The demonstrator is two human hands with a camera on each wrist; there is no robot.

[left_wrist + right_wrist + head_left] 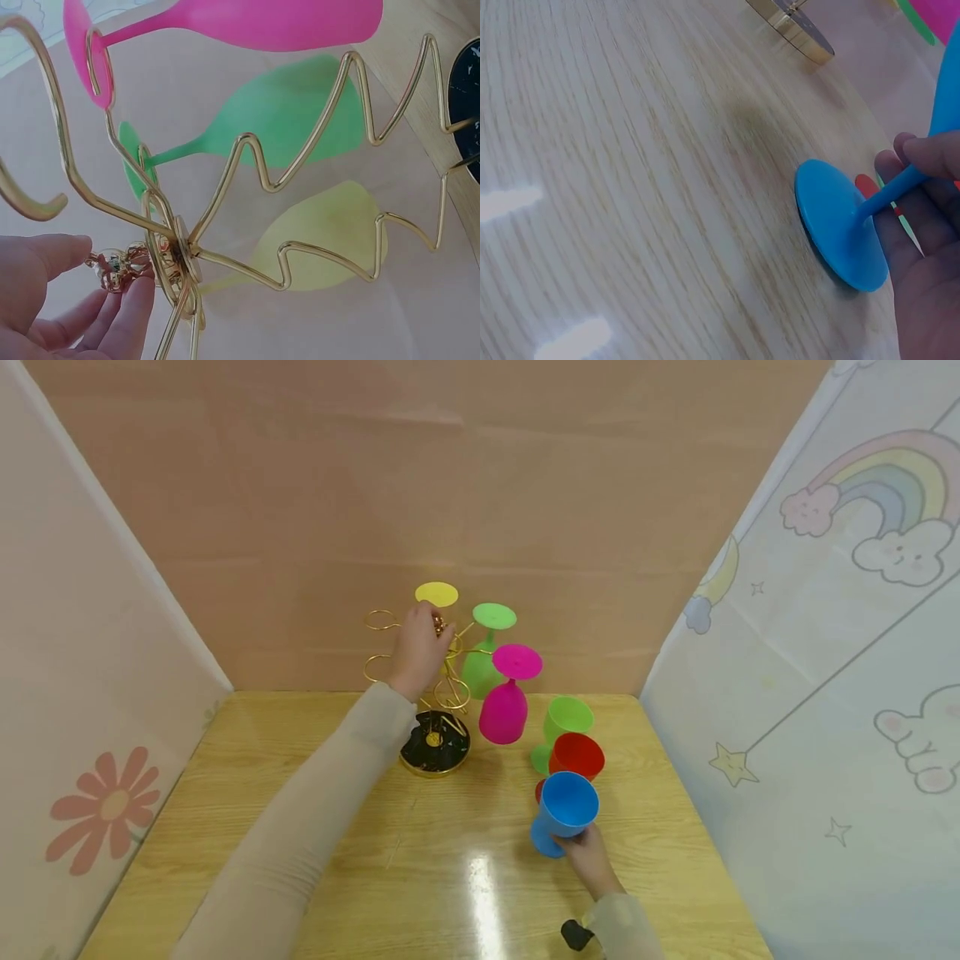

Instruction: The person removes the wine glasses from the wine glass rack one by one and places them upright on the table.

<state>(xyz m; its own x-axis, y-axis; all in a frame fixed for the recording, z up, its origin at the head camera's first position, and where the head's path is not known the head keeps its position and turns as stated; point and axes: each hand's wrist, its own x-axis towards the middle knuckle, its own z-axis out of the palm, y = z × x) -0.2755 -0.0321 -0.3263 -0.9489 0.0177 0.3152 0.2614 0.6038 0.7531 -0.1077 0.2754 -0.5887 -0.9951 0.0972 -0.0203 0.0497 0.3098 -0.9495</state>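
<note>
My left hand [417, 650] is at the top of a gold wire wine glass rack with a round black base [429, 758]. In the left wrist view, its thumb and fingers pinch the shiny gold knob [118, 268] on top. Yellow [437, 594], green [480, 675] and magenta [504, 713] goblets hang upside down by their feet from the rack's loops. Low at the right, my right hand [588, 858] grips the stem of an upright blue goblet [567, 810]. The blue foot [832, 225] is close over the tabletop in the right wrist view.
Behind the blue goblet stand a red goblet [576, 757] and a light green goblet [567, 718], both upright in a row. Bare gold loops [381, 613] stick out on the rack's left. A tan backdrop [300, 527] and patterned side panels [787, 635] enclose the wooden table [345, 877].
</note>
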